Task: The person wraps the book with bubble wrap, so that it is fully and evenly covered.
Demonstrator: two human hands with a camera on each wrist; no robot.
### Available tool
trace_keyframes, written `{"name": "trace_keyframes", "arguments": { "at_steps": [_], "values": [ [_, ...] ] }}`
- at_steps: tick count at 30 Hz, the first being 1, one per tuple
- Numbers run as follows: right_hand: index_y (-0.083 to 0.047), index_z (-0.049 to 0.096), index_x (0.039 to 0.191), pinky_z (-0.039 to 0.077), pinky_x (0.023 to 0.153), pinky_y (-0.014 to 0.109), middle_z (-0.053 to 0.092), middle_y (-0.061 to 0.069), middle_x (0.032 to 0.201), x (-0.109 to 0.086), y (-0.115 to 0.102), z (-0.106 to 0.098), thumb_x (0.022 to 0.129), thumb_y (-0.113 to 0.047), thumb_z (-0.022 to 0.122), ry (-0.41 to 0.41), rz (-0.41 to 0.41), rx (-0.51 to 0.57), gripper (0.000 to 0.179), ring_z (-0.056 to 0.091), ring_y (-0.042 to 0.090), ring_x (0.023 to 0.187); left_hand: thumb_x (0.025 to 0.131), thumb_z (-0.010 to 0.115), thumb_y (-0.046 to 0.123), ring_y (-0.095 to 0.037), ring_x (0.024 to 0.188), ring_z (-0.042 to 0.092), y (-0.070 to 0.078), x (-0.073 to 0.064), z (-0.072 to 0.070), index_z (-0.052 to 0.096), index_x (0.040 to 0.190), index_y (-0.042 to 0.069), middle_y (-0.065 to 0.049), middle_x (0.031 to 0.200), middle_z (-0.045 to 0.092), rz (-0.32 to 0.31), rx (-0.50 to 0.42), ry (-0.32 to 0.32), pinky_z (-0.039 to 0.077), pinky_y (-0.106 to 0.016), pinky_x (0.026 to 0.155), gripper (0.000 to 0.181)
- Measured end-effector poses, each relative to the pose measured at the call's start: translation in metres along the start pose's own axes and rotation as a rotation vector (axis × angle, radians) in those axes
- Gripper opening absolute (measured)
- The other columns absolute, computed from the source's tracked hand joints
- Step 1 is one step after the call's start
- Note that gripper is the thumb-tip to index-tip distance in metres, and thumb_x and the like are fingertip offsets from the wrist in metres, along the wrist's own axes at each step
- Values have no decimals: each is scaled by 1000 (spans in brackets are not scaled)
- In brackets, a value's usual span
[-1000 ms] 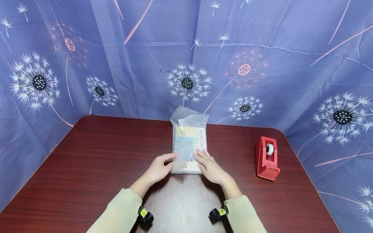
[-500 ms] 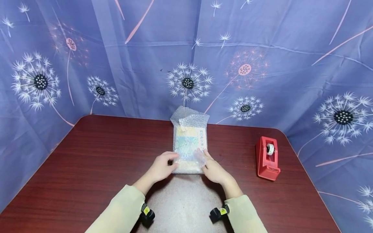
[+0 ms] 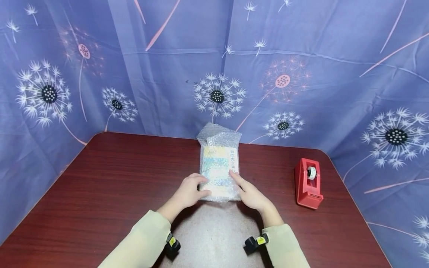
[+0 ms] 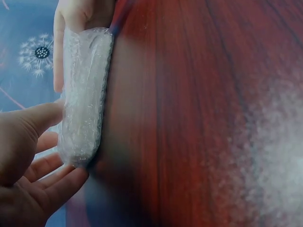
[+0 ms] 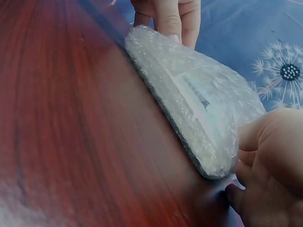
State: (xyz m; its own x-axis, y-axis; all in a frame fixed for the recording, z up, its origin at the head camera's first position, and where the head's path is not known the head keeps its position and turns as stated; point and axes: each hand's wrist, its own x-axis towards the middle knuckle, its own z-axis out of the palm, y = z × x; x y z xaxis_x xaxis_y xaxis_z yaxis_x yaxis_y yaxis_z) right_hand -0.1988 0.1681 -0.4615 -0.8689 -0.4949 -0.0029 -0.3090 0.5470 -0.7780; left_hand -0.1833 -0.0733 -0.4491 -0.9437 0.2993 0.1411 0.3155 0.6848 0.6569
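A book with a yellow and blue cover lies on the table, wrapped in clear bubble wrap whose loose end spreads past its far edge. My left hand holds the near left side, thumb on top and fingers curled at the edge. My right hand grips the near right side, its index finger lying along the cover. In the left wrist view, the bulging near end of the wrap sits between both hands. The right wrist view shows layered film over the cover, with fingers tucked at the corner.
A red tape dispenser with a roll of tape stands at the right of the dark red wooden table. A blue curtain with dandelion prints hangs behind the table. Black wrist cameras are strapped at both sleeves.
The right fingers, earlier spread over the cover, have moved to its right edge. A loose flap of film over the cover has come down flatter. The left hand has shifted slightly right.
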Motion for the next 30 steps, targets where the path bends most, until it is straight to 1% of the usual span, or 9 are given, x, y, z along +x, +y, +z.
{"name": "trace_keyframes", "arguments": {
  "at_steps": [4,6,9,11,14,18,21,25,30],
  "values": [
    [-3,31,147,17,117,50,30,13,153,0,5,-3,100,-5,38,7,-17,54,47,18,33,144,76,78,30,-28,106,61,3,2,1,68,109,1,-13,111,63,-5,58,-3,49,-39,95,46],
    [-3,33,146,18,117,49,34,12,151,0,6,-4,102,-11,38,14,3,86,45,21,31,144,75,79,34,-27,103,61,5,2,2,68,109,1,-13,110,63,0,102,-10,50,-39,94,49],
    [-5,32,147,20,117,47,39,10,149,0,7,-6,104,-22,35,20,45,141,46,24,27,143,74,79,38,-26,101,62,7,4,4,68,108,1,-11,108,63,0,167,-18,51,-37,92,52],
    [-8,31,148,22,117,46,40,9,148,-1,6,-6,104,-29,35,22,67,178,49,27,24,142,73,79,40,-25,99,62,8,4,5,68,107,2,-10,106,63,-1,193,-18,52,-36,90,52],
    [-12,29,149,21,117,47,36,8,151,-1,5,-6,101,-34,43,7,58,187,55,26,25,143,72,79,41,-24,98,62,9,4,5,68,105,3,-8,104,62,-12,210,-14,53,-36,87,51],
    [-22,30,149,17,116,54,26,7,156,-3,4,-3,92,-35,60,-17,22,104,66,17,28,146,72,79,42,-23,96,62,11,3,4,68,105,4,-8,103,61,-13,227,-12,53,-36,84,51],
    [-23,33,148,15,115,58,23,8,157,-4,2,0,87,-38,66,-16,-2,34,71,11,31,147,72,79,43,-23,95,62,12,4,3,68,105,4,-8,102,61,-9,247,-15,54,-36,83,52],
    [-17,38,146,15,116,57,21,11,157,-4,-1,4,85,-40,68,-11,-26,-57,72,9,34,147,72,79,44,-23,94,62,13,4,2,68,106,4,-8,102,60,-9,264,-18,54,-36,83,53],
    [-11,37,146,17,115,58,17,14,158,-4,-7,8,88,-38,65,-25,-38,-152,70,7,36,146,72,79,45,-23,93,62,11,5,3,69,106,5,-7,102,60,-6,275,-19,55,-35,80,53]
  ]
}}
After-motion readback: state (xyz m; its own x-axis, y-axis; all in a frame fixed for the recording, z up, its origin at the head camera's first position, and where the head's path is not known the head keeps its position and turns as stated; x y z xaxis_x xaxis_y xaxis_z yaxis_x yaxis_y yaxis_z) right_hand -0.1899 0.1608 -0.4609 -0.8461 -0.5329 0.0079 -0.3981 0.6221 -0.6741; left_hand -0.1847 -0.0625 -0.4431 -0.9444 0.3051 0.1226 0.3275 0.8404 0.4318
